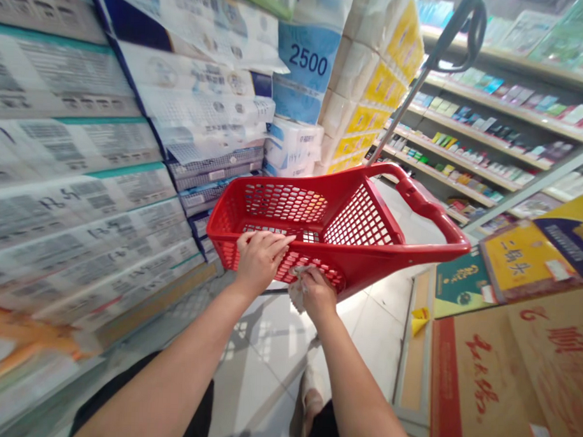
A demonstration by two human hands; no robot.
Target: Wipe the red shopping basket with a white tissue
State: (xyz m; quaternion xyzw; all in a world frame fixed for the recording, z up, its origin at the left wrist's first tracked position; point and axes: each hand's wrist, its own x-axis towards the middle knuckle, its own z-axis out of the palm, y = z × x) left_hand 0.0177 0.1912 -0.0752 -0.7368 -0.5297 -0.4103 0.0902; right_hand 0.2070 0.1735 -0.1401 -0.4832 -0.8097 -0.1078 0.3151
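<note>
A red plastic shopping basket (pixel 376 256) with latticed walls is in front of me at mid-frame, its handle (pixel 423 201) pointing right. My left hand (pixel 260 261) has its fingers wrapped over the near rim, toward the left end. Lower down, my right hand (pixel 315 292) is closed on a crumpled pale cloth (pixel 297 294), which touches the near outer side wall. Through the openings the basket's inside shows no goods.
Stacked paper packs (pixel 67 191) line the left. Behind the basket stand yellow-and-white packs (pixel 372 87) and a grey pole (pixel 405 111). Stocked shelves (pixel 496 104) fill the upper right; cardboard boxes (pixel 510 379) stand at lower right. Tiled floor (pixel 252 383) lies below.
</note>
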